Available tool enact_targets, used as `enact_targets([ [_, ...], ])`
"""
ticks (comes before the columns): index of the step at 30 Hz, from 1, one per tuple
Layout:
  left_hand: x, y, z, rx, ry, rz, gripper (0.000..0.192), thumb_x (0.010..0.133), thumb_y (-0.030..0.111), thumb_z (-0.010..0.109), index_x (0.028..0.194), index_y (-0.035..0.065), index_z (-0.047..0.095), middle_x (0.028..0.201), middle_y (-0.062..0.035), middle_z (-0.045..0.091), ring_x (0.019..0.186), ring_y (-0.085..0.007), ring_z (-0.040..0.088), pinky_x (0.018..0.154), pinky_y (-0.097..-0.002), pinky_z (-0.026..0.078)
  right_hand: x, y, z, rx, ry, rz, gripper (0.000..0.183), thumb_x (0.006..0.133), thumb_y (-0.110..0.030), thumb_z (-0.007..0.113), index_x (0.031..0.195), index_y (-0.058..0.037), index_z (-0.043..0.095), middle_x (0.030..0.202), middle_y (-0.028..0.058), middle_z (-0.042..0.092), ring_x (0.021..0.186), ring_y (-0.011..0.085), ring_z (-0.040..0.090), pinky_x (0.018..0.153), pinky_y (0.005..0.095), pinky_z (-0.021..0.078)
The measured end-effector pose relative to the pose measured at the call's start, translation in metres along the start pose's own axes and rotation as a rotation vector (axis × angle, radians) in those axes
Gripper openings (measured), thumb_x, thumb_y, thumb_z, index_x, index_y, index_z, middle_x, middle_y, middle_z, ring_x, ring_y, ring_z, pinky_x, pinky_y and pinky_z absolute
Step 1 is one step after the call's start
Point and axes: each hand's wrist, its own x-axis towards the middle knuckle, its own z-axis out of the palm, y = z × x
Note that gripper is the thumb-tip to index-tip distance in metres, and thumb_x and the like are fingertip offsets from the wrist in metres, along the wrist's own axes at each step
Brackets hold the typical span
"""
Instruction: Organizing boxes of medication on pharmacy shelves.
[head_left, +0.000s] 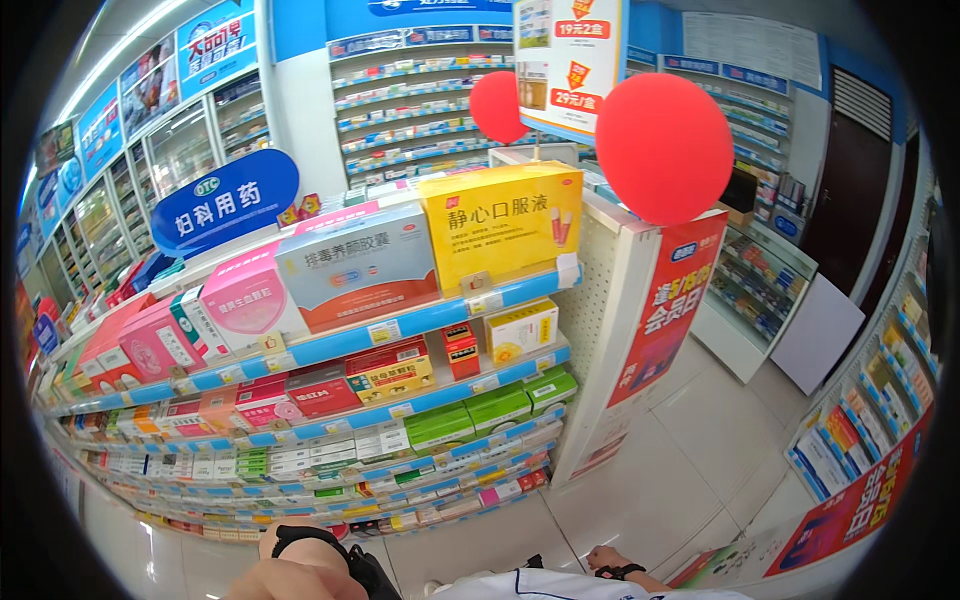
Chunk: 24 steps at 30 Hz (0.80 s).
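Observation:
At the bottom edge, left of centre, my left hand is close to the camera and partly cut off, with a black strap and a dark object beside it; its fingers are not clear. Low and right of centre, my right hand hangs over the tiled floor, a black band on its wrist and the fingers loosely curled. No item shows in it. Ahead stands a tiered shelf unit of medicine boxes. Its top tier holds a yellow box, a grey and red box and a pink box.
Red balloons and a price sign rise above the unit's white end panel. A glass display counter stands at the right on the tiled floor. Another shelf rack borders the right side. Stocked wall shelves line the back.

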Motion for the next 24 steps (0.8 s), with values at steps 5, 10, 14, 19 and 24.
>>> enact_targets([
  [5, -0.018, 0.026, -0.004, 0.214, 0.026, -0.202, 0.062, 0.094, 0.031, 0.066, 0.148, 0.0174, 0.037, 0.090, -0.0012, 0.066, 0.078, -0.0160, 0.058, 0.066, -0.0323, 0.055, 0.023, -0.015, -0.012, -0.060, -0.054, -0.067, 0.035, 0.087, -0.037, 0.059, 0.091, -0.0041, 0.072, 0.085, 0.0114, 0.075, 0.080, 0.0251, 0.073, 0.079, 0.0355, 0.0564],
  [10, -0.080, 0.015, -0.020, 0.449, -0.016, -0.610, 0.021, 0.091, 0.022, 0.067, 0.099, 0.0021, 0.066, 0.094, -0.0163, 0.070, 0.071, -0.0229, 0.067, 0.060, -0.0310, 0.052, 0.057, -0.037, -0.039, -0.063, 0.109, -0.283, 0.031, 0.089, -0.032, 0.056, 0.089, -0.0060, 0.073, 0.079, 0.0121, 0.073, 0.078, 0.0257, 0.072, 0.076, 0.0368, 0.0560],
  [14, -0.143, -0.001, -0.043, 0.579, -0.406, -1.160, 0.030, 0.093, 0.025, 0.068, 0.111, 0.0012, 0.068, 0.091, -0.0143, 0.073, 0.074, -0.0213, 0.069, 0.069, -0.0316, 0.054, 0.077, -0.080, -0.071, 0.028, 0.328, -0.476, 0.028, 0.091, -0.026, 0.054, 0.082, -0.0047, 0.070, 0.074, 0.0123, 0.071, 0.071, 0.0257, 0.070, 0.069, 0.0385, 0.0540],
  [19, -0.226, 0.031, -0.064, 0.604, -0.255, -1.718, 0.027, 0.094, 0.022, 0.065, 0.110, 0.0008, 0.067, 0.101, -0.0167, 0.070, 0.089, -0.0288, 0.069, 0.078, -0.0354, 0.054, 0.071, -0.192, -0.132, 0.327, 0.310, -0.712, 0.017, 0.094, -0.018, 0.059, 0.096, -0.0026, 0.066, 0.083, 0.0100, 0.071, 0.079, 0.0190, 0.070, 0.071, 0.0334, 0.0537],
  [24, -0.276, 0.016, -0.102, 0.990, -0.182, -1.399, 0.033, 0.094, 0.019, 0.063, 0.122, 0.0013, 0.060, 0.115, -0.0198, 0.064, 0.108, -0.0341, 0.062, 0.090, -0.0399, 0.050, -0.005, -0.329, -0.198, 0.492, 0.205, -0.847, 0.019, 0.098, -0.016, 0.058, 0.107, 0.0001, 0.062, 0.090, 0.0098, 0.072, 0.084, 0.0186, 0.070, 0.074, 0.0317, 0.0547],
])
